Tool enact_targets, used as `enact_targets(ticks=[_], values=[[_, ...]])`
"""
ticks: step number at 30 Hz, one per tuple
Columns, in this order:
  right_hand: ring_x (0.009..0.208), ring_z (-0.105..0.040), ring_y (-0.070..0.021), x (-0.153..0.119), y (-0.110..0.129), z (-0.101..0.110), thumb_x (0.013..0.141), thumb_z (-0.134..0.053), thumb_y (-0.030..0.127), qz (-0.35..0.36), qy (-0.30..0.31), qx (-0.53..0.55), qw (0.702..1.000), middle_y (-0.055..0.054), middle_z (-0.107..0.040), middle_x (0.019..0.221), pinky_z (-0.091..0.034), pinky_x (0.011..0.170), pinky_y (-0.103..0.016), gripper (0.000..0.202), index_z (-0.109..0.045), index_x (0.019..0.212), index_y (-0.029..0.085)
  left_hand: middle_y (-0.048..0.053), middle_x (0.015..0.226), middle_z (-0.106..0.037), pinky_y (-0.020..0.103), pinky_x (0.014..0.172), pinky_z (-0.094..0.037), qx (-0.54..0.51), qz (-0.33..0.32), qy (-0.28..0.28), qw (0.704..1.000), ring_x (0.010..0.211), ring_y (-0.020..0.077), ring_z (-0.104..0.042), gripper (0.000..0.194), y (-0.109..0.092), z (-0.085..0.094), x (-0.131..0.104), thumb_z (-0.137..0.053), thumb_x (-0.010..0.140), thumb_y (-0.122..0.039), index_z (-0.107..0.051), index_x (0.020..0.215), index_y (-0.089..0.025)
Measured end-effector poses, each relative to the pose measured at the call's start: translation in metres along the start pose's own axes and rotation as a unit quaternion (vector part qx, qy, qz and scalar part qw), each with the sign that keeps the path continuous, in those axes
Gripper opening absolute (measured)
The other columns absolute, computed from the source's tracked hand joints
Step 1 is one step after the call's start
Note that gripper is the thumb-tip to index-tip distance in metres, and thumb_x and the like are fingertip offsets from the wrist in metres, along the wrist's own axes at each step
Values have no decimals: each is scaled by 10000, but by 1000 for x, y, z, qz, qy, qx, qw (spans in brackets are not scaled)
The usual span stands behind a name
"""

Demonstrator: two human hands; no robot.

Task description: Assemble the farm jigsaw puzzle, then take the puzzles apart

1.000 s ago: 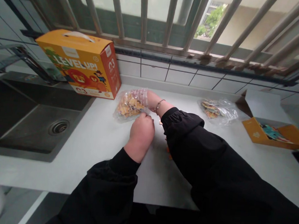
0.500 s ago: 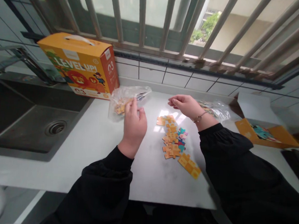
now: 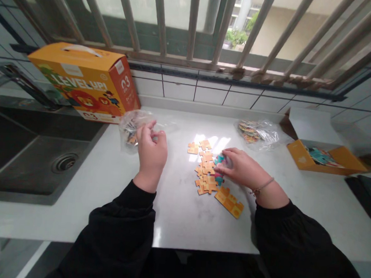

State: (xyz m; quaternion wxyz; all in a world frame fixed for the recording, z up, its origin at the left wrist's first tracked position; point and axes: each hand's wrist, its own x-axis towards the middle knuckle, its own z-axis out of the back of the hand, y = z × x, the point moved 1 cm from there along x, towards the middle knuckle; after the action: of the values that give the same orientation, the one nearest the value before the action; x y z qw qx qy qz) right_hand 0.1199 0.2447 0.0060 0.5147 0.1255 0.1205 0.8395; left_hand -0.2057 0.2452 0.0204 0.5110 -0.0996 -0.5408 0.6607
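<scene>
My left hand (image 3: pixel 152 153) is at a clear plastic bag (image 3: pixel 129 124) of puzzle pieces on the left of the counter. Its fingers are curled over the bag's right side, closed on the plastic. My right hand (image 3: pixel 245 169) is lowered over teal and pink puzzle pieces (image 3: pixel 220 159), thumb and fingertips closing around them; the fingers partly hide them. Left of these pieces, several orange puzzle pieces (image 3: pixel 207 168) form a loose, overlapping column. A joined orange-yellow strip (image 3: pixel 229 202) lies slantwise at its lower end.
A yellow puzzle box (image 3: pixel 80 85) stands by the sink (image 3: pixel 36 157) on the left. Another bag of pieces (image 3: pixel 253 133) lies at the back right, beside an open box (image 3: pixel 328 161) holding pieces. A dark flat object (image 3: pixel 365 198) rests at the right edge.
My right hand has come down and nearer, from above the counter onto the teal and pink pieces. My left hand and the bag have shifted slightly left. The whole view has shifted too.
</scene>
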Motion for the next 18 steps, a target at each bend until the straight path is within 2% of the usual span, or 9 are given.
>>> enact_targets(ticks=[2, 4, 5, 7, 9, 10, 12, 14, 18], values=[[1282, -706, -458, -9, 5, -3, 790, -970, 635, -12, 5, -20, 1000, -246, -725, 1419, -609, 1086, -603, 796, -734, 1407, 191, 100, 1152, -732, 408, 949, -631, 46, 10, 69, 997, 938, 222, -723, 405, -5, -4, -3, -623, 1044, -266, -639, 1441, -189], [1268, -703, -469, -13, 10, -8, 704, -1031, 638, -15, 1, -25, 1000, -248, -714, 1418, -629, 1030, -598, 989, -664, 1515, 208, 24, 914, -702, 386, 889, -617, 64, -20, 171, 983, 808, 205, -689, 356, -11, -9, -11, -649, 1057, -304, -665, 1393, -188], [1255, -706, -459, -14, 13, -10, 698, -1041, 621, -11, -2, -21, 1000, -240, -713, 1407, -634, 1011, -583, 1014, -643, 1541, 225, 22, 910, -703, 385, 889, -613, 61, -54, 233, 969, 814, 207, -693, 350, -13, -12, -16, -678, 1058, -341, -682, 1373, -190], [1230, -713, -426, -13, 16, -14, 710, -1053, 571, 1, -4, -1, 1000, -214, -713, 1373, -635, 1004, -546, 982, -639, 1540, 251, 77, 1088, -745, 412, 965, -615, 45, -142, 355, 923, 979, 245, -736, 431, -17, -19, -29, -802, 1002, -442, -720, 1348, -198], [1210, -717, -398, -10, 15, -16, 703, -1073, 510, -3, -5, 23, 1000, -185, -715, 1327, -629, 1016, -513, 937, -663, 1509, 261, 140, 1329, -724, 468, 1089, -594, 28, -219, 453, 864, 1214, 316, -721, 656, -18, -24, -42, -951, 866, -532, -729, 1398, -218], [1193, -722, -383, -8, 14, -16, 699, -1081, 476, -13, -3, 37, 999, -173, -717, 1302, -628, 1015, -495, 922, -675, 1497, 258, 160, 1408, -699, 498, 1143, -573, 26, -244, 483, 841, 1302, 350, -692, 780, -17, -26, -47, -1007, 792, -558, -720, 1438, -230], [1114, -744, -339, -5, 11, -16, 719, -1074, 411, -37, 6, 72, 997, -152, -722, 1261, -636, 969, -449, 864, -700, 1479, 242, 186, 1492, -662, 546, 1206, -537, 37, -268, 511, 816, 1395, 398, -643, 947, -16, -29, -54, -1067, 697, -571, -693, 1501, -241], [1008, -756, -285, -3, 10, -14, 767, -1037, 360, -51, 17, 106, 993, -132, -734, 1228, -636, 898, -404, 745, -739, 1437, 232, 205, 1529, -637, 569, 1229, -518, 57, -272, 513, 812, 1431, 418, -616, 995, -15, -31, -56, -1084, 677, -547, -674, 1525, -227], [946, -753, -243, -2, 9, -6, 843, -933, 250, -58, 20, 132, 989, -75, -790, 1112, -605, 879, -375, 375, -836, 1206, 257, 182, 1491, -651, 549, 1205, -539, 78, -257, 498, 825, 1386, 383, -634, 776, -16, -29, -53, -1026, 786, -460, -704, 1455, -233]])
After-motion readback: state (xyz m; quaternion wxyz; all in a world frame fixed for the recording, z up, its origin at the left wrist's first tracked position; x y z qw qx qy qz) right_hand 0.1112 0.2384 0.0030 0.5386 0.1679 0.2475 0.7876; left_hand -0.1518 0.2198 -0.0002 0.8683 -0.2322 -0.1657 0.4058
